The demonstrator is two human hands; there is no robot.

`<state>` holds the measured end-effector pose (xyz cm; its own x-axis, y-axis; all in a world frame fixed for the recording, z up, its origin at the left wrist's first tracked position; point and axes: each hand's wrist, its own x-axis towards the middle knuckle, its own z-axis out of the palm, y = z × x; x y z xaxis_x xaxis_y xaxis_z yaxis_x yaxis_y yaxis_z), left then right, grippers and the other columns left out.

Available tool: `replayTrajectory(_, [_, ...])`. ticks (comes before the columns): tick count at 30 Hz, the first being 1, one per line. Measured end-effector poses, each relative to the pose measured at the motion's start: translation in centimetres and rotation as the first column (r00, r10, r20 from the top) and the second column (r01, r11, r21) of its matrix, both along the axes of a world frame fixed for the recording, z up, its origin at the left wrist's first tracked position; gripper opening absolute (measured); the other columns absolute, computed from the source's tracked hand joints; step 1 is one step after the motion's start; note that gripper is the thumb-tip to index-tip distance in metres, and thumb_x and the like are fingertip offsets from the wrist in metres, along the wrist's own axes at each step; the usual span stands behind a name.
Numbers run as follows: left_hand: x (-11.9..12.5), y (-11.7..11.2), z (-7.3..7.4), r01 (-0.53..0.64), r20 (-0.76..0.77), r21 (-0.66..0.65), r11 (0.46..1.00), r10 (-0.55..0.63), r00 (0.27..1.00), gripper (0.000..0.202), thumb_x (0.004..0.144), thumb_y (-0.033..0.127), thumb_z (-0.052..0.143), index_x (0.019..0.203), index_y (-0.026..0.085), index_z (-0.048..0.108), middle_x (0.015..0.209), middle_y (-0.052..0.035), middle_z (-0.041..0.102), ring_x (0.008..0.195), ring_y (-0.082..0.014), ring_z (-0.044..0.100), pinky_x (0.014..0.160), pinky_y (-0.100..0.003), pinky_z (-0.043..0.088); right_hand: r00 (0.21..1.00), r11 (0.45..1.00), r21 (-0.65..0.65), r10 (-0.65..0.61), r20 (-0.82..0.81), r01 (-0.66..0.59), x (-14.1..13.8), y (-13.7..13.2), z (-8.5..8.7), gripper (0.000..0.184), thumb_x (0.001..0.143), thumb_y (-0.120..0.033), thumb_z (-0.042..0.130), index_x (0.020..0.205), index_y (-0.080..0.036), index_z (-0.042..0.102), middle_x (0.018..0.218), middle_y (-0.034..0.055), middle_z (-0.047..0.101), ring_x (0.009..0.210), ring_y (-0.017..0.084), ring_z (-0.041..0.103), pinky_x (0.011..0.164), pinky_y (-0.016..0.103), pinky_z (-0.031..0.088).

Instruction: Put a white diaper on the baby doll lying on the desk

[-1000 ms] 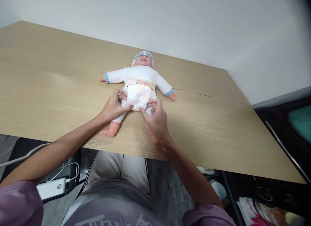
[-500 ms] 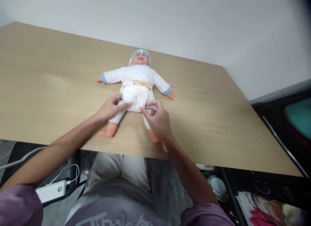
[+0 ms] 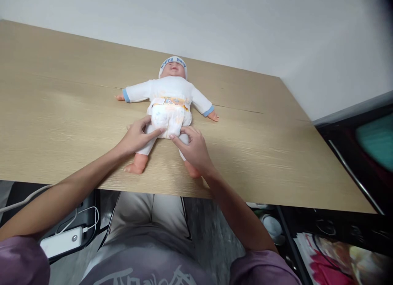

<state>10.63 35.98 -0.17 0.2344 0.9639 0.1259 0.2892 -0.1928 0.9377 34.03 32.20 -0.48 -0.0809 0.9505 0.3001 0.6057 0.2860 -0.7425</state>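
Observation:
A baby doll (image 3: 171, 86) in white clothes with blue cuffs and a lettered cap lies on its back, arms spread and feet toward me. Around its hips, over the clothes, sits a white diaper (image 3: 167, 119) with an orange patterned waistband. My left hand (image 3: 139, 134) grips the diaper's lower edge at the left leg opening, thumb on the front and fingers at the side. At the other leg opening, my right hand (image 3: 193, 146) pinches the edge between thumb and fingers. The fingertips of both hands are partly hidden.
The doll rests on a wooden table (image 3: 251, 154) near its front edge, with a white wall (image 3: 233, 27) behind. A white power bank (image 3: 61, 242) with a cable lies below at the left. Shelves with a jar (image 3: 272, 227) and packets (image 3: 331, 260) are at the lower right.
The right hand's fingers have shifted slightly at the diaper's leg edge. The left hand stays at its edge. The whole view has moved a little.

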Motion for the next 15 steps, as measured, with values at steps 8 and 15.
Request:
replayTrajectory(8, [0.3,0.1,1.4,0.009,0.013,-0.16,0.987,-0.007,1.0,0.052,0.086,0.063,0.094,0.106,0.016,0.086,0.118,-0.0121,0.084,0.113,-0.0317,0.072,0.101,-0.043,0.055,0.996,0.999,-0.037,0.0,-0.089,-0.003,0.3,0.3,-0.4,0.03,0.106,-0.053,0.073,0.1,-0.024,0.077,0.106,0.0045,0.079,0.106,0.028,0.067,0.101,0.043,0.05])
replayTrajectory(15, [-1.6,0.8,2.4,0.171,0.218,-0.306,0.936,-0.106,0.97,0.064,0.083,0.067,0.097,0.125,0.019,0.088,0.124,-0.0132,0.086,0.113,-0.0317,0.078,0.1,-0.045,0.06,0.993,0.987,0.113,-0.113,-0.025,0.115,0.9,-0.2,-0.1,0.021,0.103,-0.046,0.081,0.102,-0.025,0.081,0.113,0.0079,0.072,0.114,0.03,0.067,0.112,0.051,0.052])
